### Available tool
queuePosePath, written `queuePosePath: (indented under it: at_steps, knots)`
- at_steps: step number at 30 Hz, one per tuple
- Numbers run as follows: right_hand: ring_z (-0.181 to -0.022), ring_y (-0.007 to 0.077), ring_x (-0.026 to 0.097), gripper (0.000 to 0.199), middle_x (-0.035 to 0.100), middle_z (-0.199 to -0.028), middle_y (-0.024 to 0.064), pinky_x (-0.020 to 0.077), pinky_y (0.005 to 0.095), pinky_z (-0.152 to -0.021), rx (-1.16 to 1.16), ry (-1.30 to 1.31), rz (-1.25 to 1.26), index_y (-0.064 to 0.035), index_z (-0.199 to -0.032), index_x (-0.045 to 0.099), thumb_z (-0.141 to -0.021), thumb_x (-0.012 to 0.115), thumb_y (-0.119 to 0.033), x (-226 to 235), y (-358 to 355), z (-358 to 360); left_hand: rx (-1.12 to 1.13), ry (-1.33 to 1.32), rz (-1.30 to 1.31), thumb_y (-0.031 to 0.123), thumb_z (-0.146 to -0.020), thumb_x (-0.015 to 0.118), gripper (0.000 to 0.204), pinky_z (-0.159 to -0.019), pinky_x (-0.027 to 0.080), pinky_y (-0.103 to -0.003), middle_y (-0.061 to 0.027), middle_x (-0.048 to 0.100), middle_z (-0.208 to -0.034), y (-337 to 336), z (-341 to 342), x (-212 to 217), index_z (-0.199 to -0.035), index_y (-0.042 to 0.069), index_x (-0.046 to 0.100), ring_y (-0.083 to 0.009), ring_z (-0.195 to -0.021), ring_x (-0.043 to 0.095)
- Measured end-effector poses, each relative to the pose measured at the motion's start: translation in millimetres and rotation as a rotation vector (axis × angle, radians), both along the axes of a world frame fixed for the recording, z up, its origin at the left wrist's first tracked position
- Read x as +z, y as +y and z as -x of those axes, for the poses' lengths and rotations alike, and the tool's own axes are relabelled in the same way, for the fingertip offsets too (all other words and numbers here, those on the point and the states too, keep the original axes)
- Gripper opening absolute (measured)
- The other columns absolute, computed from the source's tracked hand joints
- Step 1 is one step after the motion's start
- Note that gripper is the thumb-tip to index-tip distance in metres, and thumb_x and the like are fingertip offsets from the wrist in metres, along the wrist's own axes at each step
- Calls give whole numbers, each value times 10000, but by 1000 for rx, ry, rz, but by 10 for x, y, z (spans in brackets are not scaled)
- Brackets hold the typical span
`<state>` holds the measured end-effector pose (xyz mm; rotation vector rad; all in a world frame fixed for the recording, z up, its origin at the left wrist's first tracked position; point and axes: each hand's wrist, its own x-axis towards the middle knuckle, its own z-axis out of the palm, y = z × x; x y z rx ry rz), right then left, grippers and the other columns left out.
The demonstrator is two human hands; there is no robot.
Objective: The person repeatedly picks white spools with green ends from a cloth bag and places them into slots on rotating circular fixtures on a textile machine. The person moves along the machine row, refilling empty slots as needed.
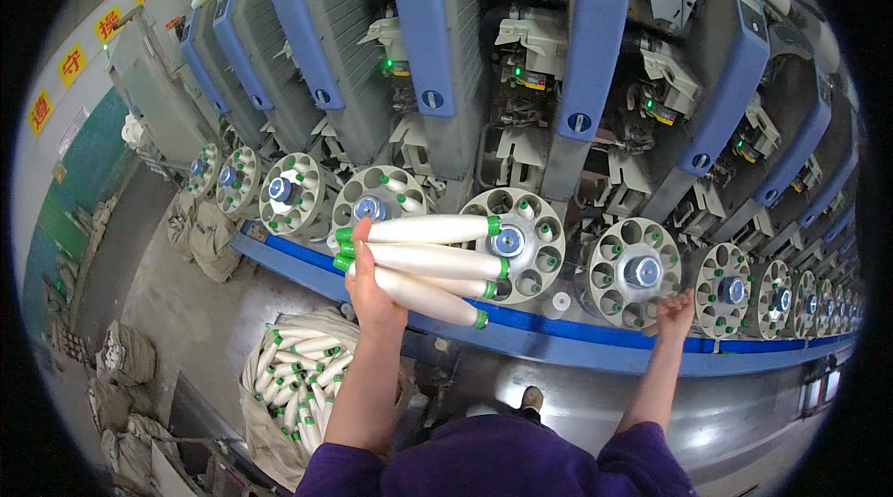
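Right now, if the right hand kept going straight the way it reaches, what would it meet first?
The right hand reaches up and slightly left toward the round bobbin magazine just beyond its fingers, so the lower rim of that wheel would probably come first. Depth is hard to judge here; it may already touch it.

Left arm: bare forearm raised from the lower edge, purple sleeve at the elbow.
Left hand (374,290): fingers closed in a grip, thumb up, back toward the camera.
Right arm: stretched forward, forearm bare.
Right hand (675,311): fingers curled loosely, slightly blurred.
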<state>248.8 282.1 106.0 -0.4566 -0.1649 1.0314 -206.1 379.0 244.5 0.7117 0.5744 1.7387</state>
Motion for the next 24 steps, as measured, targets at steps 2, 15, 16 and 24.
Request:
queuePosePath:
  at_steps: [2, 15, 16, 24]
  knots:
    - [-405, 12, 353, 269, 395, -524, -105, 295, 135, -391, 53, -174, 309, -172, -723, 513, -924, 492, -350, 173, 127, 527, -6, -5, -23, 314, -965, 408, 481, -928, 429, -406, -166, 485, -1224, 3, -9, -5, -1343, 25, 345, -254, -1093, 511]
    - [-799, 170, 627, 233, 596, -1115, 153, 532, 278, -683, 950, -335, 257, -18, -1077, 583, -849, 599, -65, 499, 345, 2356, -44, -40, 121, 220, -949, 450, 391, -960, 400, -364, -105, 483, -1233, -86, -64, -79, -1297, 42, 436, -209, -1113, 487]
    - [-774, 159, 618, 235, 607, -1081, 141, 518, 264, -658, 942, -326, 261, -13, -1072, 583, -847, 607, -80, 431, 350, 2359, -43, -49, 63, 215, -950, 448, 383, -953, 405, -364, -104, 484, -1230, -81, -85, -88, -1293, 45, 440, -208, -1107, 490]
    - [-450, 29, 427, 165, 536, -601, -83, 399, 196, -471, 130, 16, 323, -126, -887, 555, -937, 471, -259, 446, 175, 1095, 35, -73, 70, 191, -957, 422, 360, -929, 427, -368, -106, 491, -1216, -71, 84, -30, -1289, 53, 444, -210, -1081, 508]
